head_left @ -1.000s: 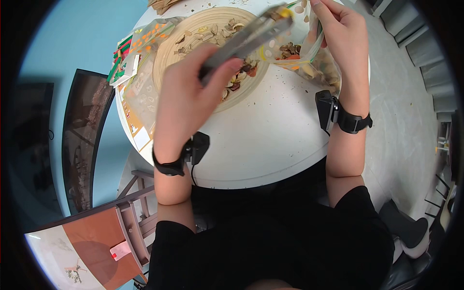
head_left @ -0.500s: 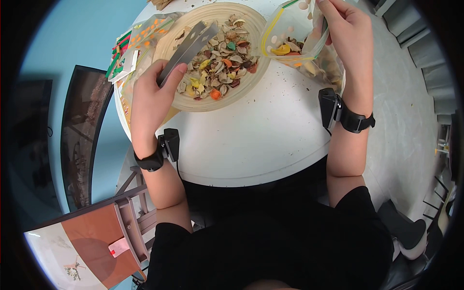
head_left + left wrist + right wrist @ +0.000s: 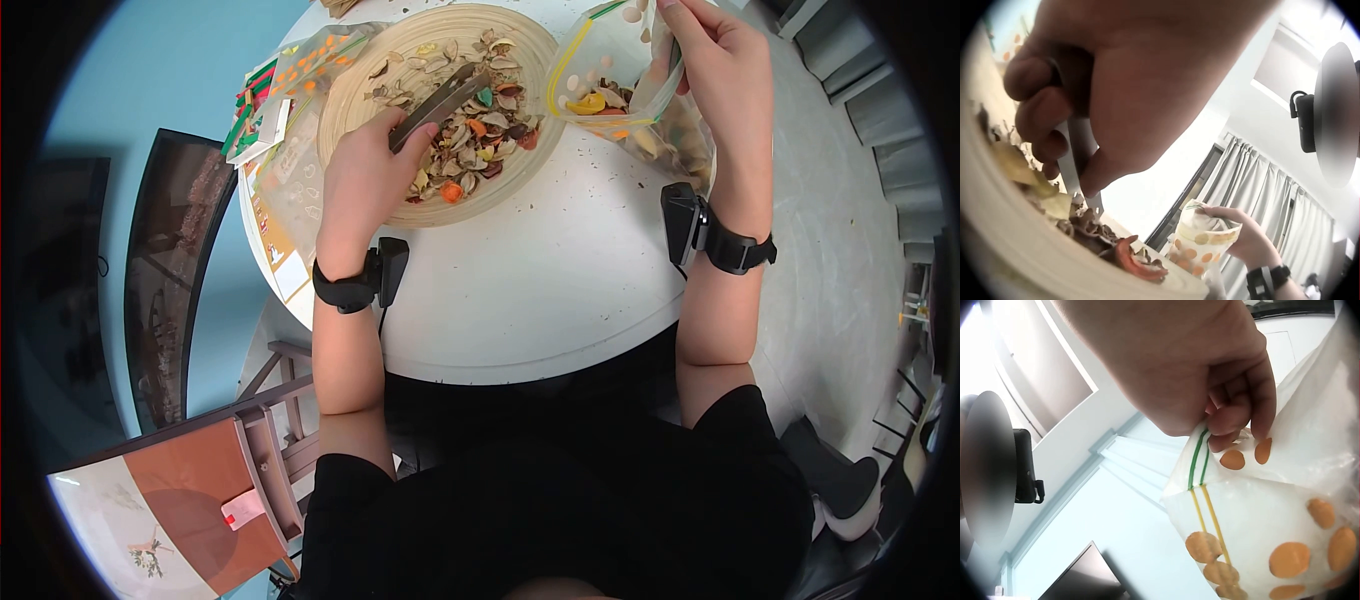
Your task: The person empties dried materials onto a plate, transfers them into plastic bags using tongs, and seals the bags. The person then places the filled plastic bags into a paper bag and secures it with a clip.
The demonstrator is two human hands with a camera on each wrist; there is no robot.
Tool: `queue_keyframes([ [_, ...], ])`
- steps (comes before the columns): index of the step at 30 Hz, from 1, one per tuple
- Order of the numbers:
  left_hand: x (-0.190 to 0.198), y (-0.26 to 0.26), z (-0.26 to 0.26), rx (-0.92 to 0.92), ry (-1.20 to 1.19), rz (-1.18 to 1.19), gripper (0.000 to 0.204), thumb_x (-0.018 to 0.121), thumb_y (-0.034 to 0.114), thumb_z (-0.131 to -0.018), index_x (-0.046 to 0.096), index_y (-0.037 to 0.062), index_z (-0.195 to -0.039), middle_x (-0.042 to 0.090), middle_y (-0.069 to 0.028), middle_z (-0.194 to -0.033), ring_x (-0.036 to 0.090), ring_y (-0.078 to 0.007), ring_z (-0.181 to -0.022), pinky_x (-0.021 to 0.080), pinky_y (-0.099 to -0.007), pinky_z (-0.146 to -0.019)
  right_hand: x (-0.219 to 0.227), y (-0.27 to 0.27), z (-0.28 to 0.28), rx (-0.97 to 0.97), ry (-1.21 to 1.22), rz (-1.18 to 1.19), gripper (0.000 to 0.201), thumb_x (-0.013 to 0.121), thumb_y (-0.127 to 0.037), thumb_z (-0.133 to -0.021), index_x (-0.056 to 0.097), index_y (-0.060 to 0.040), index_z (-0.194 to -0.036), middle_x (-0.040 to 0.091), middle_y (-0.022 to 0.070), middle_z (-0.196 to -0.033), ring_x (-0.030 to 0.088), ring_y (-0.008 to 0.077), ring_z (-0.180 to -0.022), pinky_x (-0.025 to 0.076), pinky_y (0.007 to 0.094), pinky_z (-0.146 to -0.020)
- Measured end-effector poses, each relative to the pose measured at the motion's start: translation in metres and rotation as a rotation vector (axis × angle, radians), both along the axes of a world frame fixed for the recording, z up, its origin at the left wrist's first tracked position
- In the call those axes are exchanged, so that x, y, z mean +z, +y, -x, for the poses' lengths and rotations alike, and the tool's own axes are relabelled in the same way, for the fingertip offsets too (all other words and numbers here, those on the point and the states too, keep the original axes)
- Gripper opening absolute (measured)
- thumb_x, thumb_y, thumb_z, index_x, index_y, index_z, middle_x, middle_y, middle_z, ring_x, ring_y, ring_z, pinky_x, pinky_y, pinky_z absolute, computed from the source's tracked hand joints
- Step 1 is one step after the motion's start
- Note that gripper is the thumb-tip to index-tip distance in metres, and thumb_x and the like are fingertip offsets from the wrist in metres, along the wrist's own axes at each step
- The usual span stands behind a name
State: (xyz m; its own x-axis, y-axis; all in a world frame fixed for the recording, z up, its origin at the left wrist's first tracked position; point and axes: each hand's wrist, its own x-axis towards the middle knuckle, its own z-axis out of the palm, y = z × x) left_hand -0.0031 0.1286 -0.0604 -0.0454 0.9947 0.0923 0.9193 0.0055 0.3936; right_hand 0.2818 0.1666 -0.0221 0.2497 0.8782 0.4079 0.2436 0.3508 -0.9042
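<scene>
The left hand [image 3: 372,178] holds metal tongs [image 3: 440,106], whose tips are down among dried petals [image 3: 468,155] on a round wooden plate [image 3: 345,105]. In the left wrist view the fingers curl round the tongs [image 3: 1072,156], above the petals. The right hand [image 3: 722,85] pinches the rim of a clear zip bag [image 3: 600,60] with orange dots and a yellow and green seal; its mouth gapes, with yellow and brown pieces [image 3: 597,100] inside. In the right wrist view, thumb and fingers grip the bag [image 3: 1254,512] by its green-striped edge.
Another dotted bag [image 3: 318,58] lies at the plate's left, beside a white box [image 3: 262,135] with red and green items. Brown paper [image 3: 340,6] is at the back. Small crumbs dot the white table [image 3: 520,290].
The left hand swung from near the bag's mouth back left, then the tongs came down onto the petals. The right hand still holds the bag, shifted slightly right.
</scene>
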Motion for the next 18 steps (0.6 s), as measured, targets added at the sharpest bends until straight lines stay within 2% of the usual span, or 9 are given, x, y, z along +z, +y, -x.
queue_keyframes([
  [3,-0.005,0.001,0.004,0.010,0.001,-0.051,0.043,0.071,0.041,-0.094,0.073,-0.0007,-0.105,0.070,-0.0224,-0.080,0.068,-0.0393,-0.074,0.052,-0.0430,-0.068,-0.001,0.007,-0.007,0.044,-0.004,0.058,0.028,0.061,-0.014,-0.100,0.075,0.0088,-0.110,0.072,0.0034,-0.077,0.060,0.0060,-0.062,0.045,0.0225,-0.053],
  [6,0.007,-0.004,0.001,0.046,-0.095,-0.039,0.039,0.073,0.036,-0.096,0.067,-0.0031,-0.099,0.056,-0.0093,-0.069,0.048,-0.0145,-0.064,0.041,-0.0306,-0.061,0.009,-0.006,-0.002,0.004,-0.046,0.069,0.028,0.061,-0.014,-0.100,0.075,0.0086,-0.110,0.071,0.0028,-0.076,0.059,0.0057,-0.061,0.044,0.0224,-0.052],
  [9,0.021,-0.009,0.003,-0.016,-0.252,-0.142,0.039,0.073,0.037,-0.095,0.071,-0.0020,-0.099,0.059,-0.0077,-0.065,0.052,-0.0148,-0.059,0.040,-0.0307,-0.056,0.006,-0.007,-0.001,0.004,-0.041,0.012,0.028,0.061,-0.014,-0.100,0.075,0.0088,-0.109,0.071,0.0023,-0.076,0.058,0.0054,-0.060,0.044,0.0223,-0.052],
  [10,0.030,-0.014,-0.003,-0.023,-0.333,-0.160,0.035,0.075,0.033,-0.095,0.071,-0.0015,-0.099,0.051,-0.0019,-0.063,0.043,-0.0075,-0.061,0.033,-0.0267,-0.054,0.007,-0.007,-0.002,0.012,-0.038,0.035,0.028,0.061,-0.014,-0.100,0.075,0.0090,-0.109,0.071,0.0023,-0.076,0.059,0.0055,-0.060,0.044,0.0223,-0.052],
  [13,0.049,-0.026,-0.023,-0.148,-0.483,-0.222,0.032,0.076,0.030,-0.094,0.071,-0.0010,-0.097,0.052,-0.0005,-0.062,0.044,-0.0085,-0.060,0.035,-0.0273,-0.054,0.008,-0.006,-0.003,0.028,-0.018,0.067,0.029,0.061,-0.014,-0.100,0.075,0.0096,-0.108,0.071,0.0024,-0.077,0.059,0.0055,-0.062,0.045,0.0223,-0.053],
  [18,0.050,-0.031,-0.047,-0.190,-0.393,-0.202,0.030,0.076,0.028,-0.094,0.070,-0.0012,-0.098,0.055,-0.0008,-0.063,0.045,-0.0080,-0.059,0.035,-0.0254,-0.054,-0.002,0.005,-0.008,0.015,-0.009,0.099,0.029,0.061,-0.015,-0.100,0.074,0.0107,-0.107,0.072,0.0028,-0.080,0.061,0.0060,-0.065,0.046,0.0227,-0.055],
])
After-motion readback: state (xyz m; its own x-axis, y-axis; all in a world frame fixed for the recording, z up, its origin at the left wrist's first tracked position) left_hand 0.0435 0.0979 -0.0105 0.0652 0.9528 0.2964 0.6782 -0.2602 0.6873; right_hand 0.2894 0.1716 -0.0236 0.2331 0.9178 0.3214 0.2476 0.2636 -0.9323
